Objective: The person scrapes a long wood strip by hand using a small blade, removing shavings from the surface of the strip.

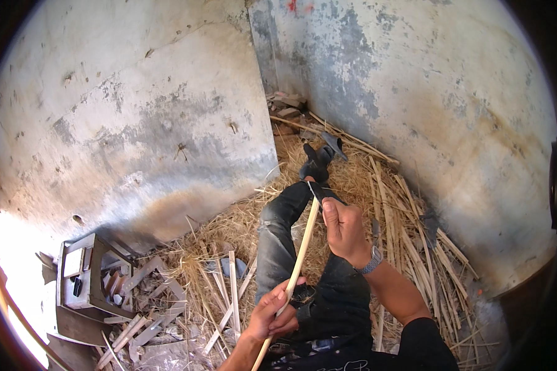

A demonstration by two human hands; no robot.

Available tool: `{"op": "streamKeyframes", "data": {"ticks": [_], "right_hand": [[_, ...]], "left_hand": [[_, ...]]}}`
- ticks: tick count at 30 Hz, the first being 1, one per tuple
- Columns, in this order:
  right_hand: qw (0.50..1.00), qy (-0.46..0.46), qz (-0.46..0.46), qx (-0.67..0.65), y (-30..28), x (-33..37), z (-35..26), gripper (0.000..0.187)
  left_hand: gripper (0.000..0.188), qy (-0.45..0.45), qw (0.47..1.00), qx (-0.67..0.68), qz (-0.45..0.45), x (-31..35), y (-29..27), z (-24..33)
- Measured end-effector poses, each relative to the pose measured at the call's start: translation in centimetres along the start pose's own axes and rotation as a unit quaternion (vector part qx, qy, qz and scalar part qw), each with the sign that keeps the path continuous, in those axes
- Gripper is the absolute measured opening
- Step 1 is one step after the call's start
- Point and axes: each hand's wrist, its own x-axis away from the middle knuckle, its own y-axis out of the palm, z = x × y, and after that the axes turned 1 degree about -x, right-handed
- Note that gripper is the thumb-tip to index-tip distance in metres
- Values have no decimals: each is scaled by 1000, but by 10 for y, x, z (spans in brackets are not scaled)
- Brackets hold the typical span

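Observation:
A long, pale bamboo strip [302, 250] runs slantwise from the lower edge up between my legs. My left hand [272, 314] is closed around its lower part, the thumb lying along it. Farther up, my right hand [346, 232] is clenched on a dark-bladed knife [317, 192], whose handle is hidden in the fist. The knife's blade lies against the strip's far end, and its edge shows bright. Whether it cuts into the strip cannot be seen. My outstretched legs in dark trousers [275, 241] lie beneath both hands.
Shavings [229, 216] cover the floor around my legs. Many split strips [408, 241] are piled along the right wall [464, 123]. Another wall [136, 123] stands ahead on the left. A battered wooden cabinet [93, 303] and wood scraps [158, 297] lie at lower left. Rubble [288, 105] fills the far corner.

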Motion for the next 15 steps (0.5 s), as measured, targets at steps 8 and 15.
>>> {"op": "streamKeyframes", "data": {"ticks": [8,15], "right_hand": [[998,40,-44,21,-12,4,18,33],[995,-52,-75,34,-7,9,-3,32]], "left_hand": [[51,-18,999,-40,27,-5,1,-2],[49,13,999,-29,42,-4,1,3]]}}
